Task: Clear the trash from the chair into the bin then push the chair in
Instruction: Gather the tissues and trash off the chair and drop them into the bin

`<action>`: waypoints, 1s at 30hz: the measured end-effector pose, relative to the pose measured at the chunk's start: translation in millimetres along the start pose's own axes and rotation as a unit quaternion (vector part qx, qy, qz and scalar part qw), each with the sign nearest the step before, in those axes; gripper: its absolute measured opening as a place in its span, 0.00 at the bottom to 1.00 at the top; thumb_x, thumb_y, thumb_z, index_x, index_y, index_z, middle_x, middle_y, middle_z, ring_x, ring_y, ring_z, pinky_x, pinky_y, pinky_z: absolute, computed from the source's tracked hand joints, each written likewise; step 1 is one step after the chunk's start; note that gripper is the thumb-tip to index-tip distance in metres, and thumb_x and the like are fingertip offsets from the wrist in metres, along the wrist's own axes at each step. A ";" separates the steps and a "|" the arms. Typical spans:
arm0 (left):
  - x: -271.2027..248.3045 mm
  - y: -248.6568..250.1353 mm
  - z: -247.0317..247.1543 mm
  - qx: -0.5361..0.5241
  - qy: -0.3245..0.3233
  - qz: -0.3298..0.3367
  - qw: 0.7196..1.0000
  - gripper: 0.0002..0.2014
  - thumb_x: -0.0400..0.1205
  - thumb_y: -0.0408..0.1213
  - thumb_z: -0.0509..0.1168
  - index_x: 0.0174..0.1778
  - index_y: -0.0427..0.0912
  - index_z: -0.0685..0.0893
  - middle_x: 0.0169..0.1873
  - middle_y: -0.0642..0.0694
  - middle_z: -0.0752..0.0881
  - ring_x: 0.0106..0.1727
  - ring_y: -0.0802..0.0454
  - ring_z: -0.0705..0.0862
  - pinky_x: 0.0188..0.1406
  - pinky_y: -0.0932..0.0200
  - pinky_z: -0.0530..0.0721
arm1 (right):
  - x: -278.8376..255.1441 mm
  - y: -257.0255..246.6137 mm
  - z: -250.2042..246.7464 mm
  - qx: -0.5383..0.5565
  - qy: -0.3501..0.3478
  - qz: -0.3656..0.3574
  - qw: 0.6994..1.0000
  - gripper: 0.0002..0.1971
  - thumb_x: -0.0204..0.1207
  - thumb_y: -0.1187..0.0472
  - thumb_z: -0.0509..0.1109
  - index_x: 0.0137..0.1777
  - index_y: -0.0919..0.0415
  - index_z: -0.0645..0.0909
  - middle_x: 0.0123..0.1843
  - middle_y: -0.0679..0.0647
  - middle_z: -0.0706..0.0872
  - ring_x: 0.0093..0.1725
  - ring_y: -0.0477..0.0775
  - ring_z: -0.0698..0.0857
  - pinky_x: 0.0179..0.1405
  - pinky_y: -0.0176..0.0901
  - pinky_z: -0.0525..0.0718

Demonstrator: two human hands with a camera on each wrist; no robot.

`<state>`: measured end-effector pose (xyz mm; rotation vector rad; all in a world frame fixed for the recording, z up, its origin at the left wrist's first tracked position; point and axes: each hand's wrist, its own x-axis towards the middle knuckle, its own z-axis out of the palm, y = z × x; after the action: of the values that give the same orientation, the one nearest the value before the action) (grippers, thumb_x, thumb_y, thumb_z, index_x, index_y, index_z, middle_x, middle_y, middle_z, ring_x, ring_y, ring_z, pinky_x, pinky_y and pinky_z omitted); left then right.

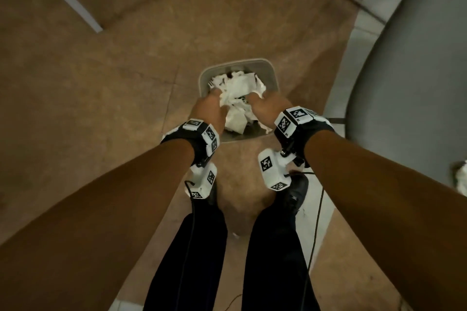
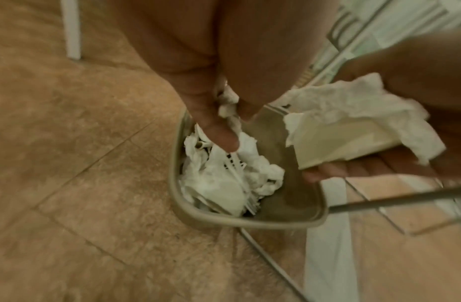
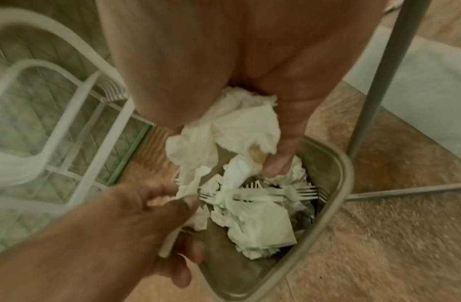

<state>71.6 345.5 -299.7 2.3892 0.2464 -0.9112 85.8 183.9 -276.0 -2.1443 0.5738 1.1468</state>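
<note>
A small grey bin point(image 1: 237, 61) stands on the tiled floor in front of my feet, holding crumpled white napkins and white plastic forks point(image 3: 276, 196). Both hands hover over its mouth. My left hand point(image 1: 209, 108) pinches a bit of white tissue point(image 2: 228, 106) and a white plastic utensil handle point(image 3: 170, 241). My right hand point(image 1: 267, 106) grips a wad of crumpled napkins point(image 3: 232, 130) just above the bin's contents. The grey chair seat point(image 1: 417, 70) is at the right, with a scrap of white trash point(image 1: 461, 179) at its edge.
A grey metal chair leg point(image 3: 379, 71) stands beside the bin. A white frame leg point(image 1: 73, 2) crosses the floor at the upper left, and a white wire rack point(image 3: 69, 122) stands left of the bin. A thin cable point(image 1: 316, 222) trails by my right shoe.
</note>
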 end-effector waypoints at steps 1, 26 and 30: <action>6.1 -4.9 2.8 0.008 0.000 0.016 1.000 0.19 0.82 0.41 0.64 0.69 0.43 0.73 0.59 0.36 0.86 0.59 0.34 0.86 0.56 0.42 0.85 | 13.9 1.9 10.6 -0.017 0.003 0.008 1.000 0.31 0.81 0.37 0.56 0.71 0.62 0.77 0.64 0.61 0.84 0.59 0.65 0.82 0.53 0.49 0.74; -43.8 163.5 -46.2 0.179 -0.022 0.133 0.975 0.12 0.81 0.41 0.56 0.48 0.45 0.84 0.45 0.42 0.89 0.45 0.37 0.86 0.42 0.48 0.84 | -84.8 7.4 -98.2 0.075 0.058 -0.103 0.990 0.17 0.83 0.55 0.57 0.46 0.61 0.86 0.46 0.60 0.92 0.47 0.62 0.90 0.52 0.56 0.89; -78.9 245.0 -30.8 0.168 -0.022 0.183 0.968 0.10 0.83 0.41 0.58 0.53 0.42 0.82 0.51 0.36 0.89 0.52 0.33 0.86 0.50 0.46 0.84 | -127.2 50.3 -162.7 0.135 0.113 -0.090 0.980 0.17 0.74 0.47 0.60 0.47 0.56 0.86 0.46 0.61 0.92 0.48 0.66 0.90 0.54 0.60 0.89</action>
<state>116.7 163.5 -120.7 2.5910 -0.3880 -0.8798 80.2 43.9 -116.2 -2.0514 0.5854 0.6905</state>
